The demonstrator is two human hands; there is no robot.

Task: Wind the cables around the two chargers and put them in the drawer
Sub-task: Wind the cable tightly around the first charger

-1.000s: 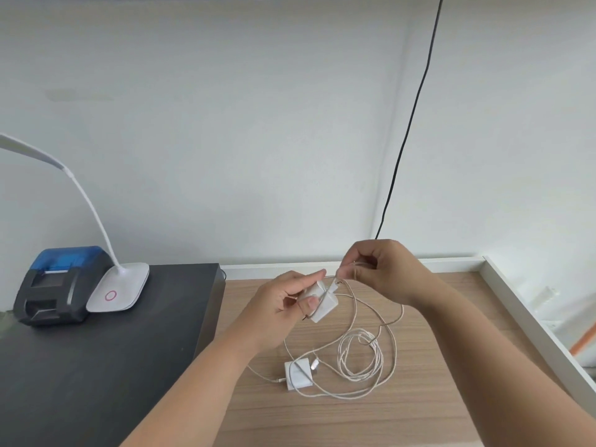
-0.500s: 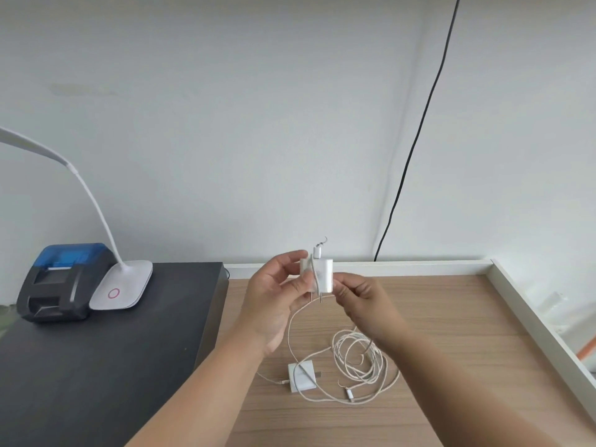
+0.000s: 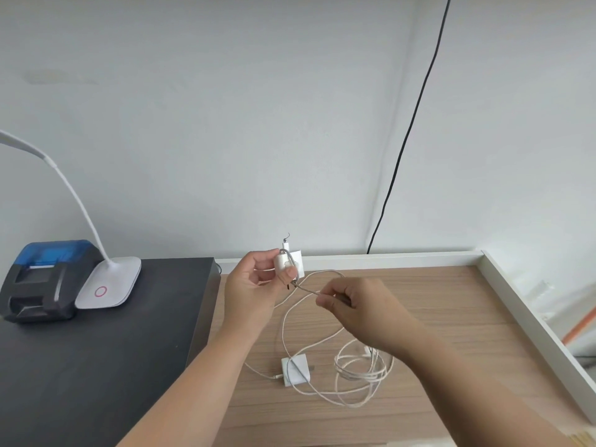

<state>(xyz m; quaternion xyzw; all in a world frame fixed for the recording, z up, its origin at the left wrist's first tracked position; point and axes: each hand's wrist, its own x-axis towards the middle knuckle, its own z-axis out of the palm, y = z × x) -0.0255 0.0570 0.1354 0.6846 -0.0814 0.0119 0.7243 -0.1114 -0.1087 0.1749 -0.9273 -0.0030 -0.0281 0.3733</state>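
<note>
My left hand (image 3: pixel 254 285) holds a small white charger (image 3: pixel 292 263) up above the wooden desk, thumb pressed on its front. One turn of white cable lies over the charger. My right hand (image 3: pixel 358 309) pinches that cable (image 3: pixel 306 289) a short way to the right and below the charger, pulling it taut. A second white charger (image 3: pixel 295 371) lies flat on the desk below my hands. Loose loops of white cable (image 3: pixel 361 372) lie tangled to its right. No drawer shows in this view.
A black cabinet top (image 3: pixel 96 366) stands to the left with a blue-and-black label printer (image 3: pixel 42 279) and a white desk lamp (image 3: pixel 109 285). A white raised rim (image 3: pixel 529 311) borders the wooden desk (image 3: pixel 451 333) at the back and right. A black wire (image 3: pixel 409 130) runs down the wall.
My right hand has moved away from the charger, down and to the right, drawing the cable out. A turn of cable now lies across the charger's front. The left hand stays raised.
</note>
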